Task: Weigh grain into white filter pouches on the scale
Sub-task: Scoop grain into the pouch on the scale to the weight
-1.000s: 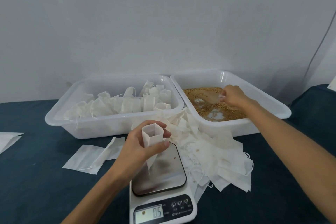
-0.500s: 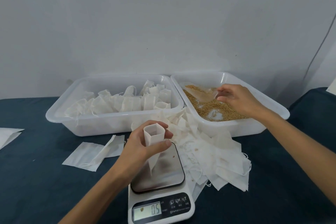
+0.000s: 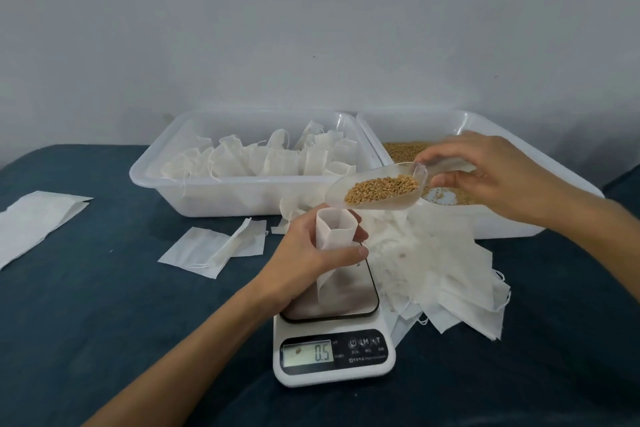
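Observation:
My left hand (image 3: 304, 253) grips an empty white filter pouch (image 3: 334, 230), held upright with its mouth open over the scale (image 3: 332, 340), whose display reads 0.5. My right hand (image 3: 485, 173) pinches the handle of a clear plastic scoop (image 3: 374, 191) that holds a heap of golden grain. The scoop's front lip hangs just above and behind the pouch's mouth. Behind it, the right-hand white tub (image 3: 519, 218) holds loose grain (image 3: 405, 149).
A second white tub (image 3: 207, 184) at the back left holds several filled pouches. Loose flat pouches (image 3: 450, 281) lie piled to the right of the scale, a few more (image 3: 207, 253) to its left, and white paper (image 3: 31, 222) at the far left edge.
My right hand has lifted the scoop full of grain out of the right tub and carried it left to just above the pouch. The left hand and pouch have stayed over the scale.

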### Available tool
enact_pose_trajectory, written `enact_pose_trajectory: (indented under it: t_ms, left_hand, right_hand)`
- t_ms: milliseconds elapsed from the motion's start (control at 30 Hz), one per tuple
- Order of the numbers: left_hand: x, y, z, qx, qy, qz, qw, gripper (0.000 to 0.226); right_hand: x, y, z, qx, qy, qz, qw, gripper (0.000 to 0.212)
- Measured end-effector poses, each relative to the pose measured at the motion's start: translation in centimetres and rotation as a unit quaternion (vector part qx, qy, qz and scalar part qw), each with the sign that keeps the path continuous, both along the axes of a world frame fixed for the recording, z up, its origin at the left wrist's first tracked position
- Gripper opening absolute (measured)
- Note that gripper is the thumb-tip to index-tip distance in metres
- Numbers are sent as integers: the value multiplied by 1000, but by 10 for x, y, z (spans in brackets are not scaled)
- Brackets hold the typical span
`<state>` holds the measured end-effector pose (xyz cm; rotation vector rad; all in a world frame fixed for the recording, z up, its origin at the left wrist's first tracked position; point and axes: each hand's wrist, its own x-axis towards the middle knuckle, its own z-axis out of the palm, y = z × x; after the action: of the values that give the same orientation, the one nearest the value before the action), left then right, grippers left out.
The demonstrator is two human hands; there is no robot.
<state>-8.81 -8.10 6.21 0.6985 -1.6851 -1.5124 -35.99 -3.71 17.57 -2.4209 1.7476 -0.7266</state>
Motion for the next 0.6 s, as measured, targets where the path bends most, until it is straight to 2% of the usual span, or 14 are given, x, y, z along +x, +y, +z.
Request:
enact_pose_trajectory:
  t_ms: [167, 600]
  left_hand:
    - [-2, 1, -3, 1, -12, 2, 1000, 36]
    - [-1, -1, -2, 12, 20, 3, 1000, 34]
  right_hand:
    - [-1, -3, 7, -19, 64, -3, 998, 25]
    - [6, -3, 17, -78, 161, -25, 983, 30]
